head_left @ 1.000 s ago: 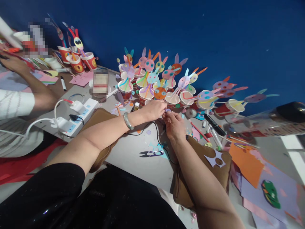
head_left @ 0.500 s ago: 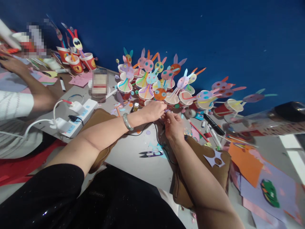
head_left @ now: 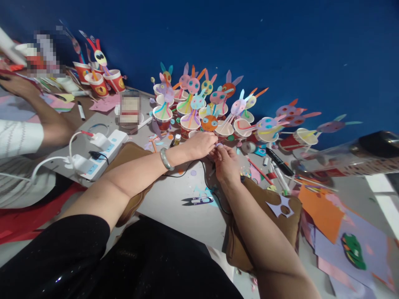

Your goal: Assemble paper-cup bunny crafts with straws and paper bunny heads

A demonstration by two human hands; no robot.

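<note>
My left hand [head_left: 202, 145] and my right hand [head_left: 227, 162] meet over the table with fingertips pinched together. Between them shows a speck of something purple, too small to name and mostly hidden by the fingers. Just beyond stand several paper cups [head_left: 190, 123] bearing paper animal heads with long ears, among them an orange head [head_left: 209, 123] nearest my left hand. Thread snips [head_left: 197, 201] lie below my hands beside light-blue paper scraps [head_left: 205, 192]. A small bottle [head_left: 177, 140] stands left of my left hand.
A power strip [head_left: 104, 155] with plugs lies at left, near a co-worker's arm [head_left: 51, 120]. Brown cushions [head_left: 249, 232] lie under my forearms. Markers [head_left: 279, 162], a large clear bottle [head_left: 339, 155], orange paper [head_left: 321, 211] and a green cutter [head_left: 353, 251] are at right. A blue wall rises behind.
My hands stay together in the same spot, with only a slight shift of the fingers. The whole view has moved very little.
</note>
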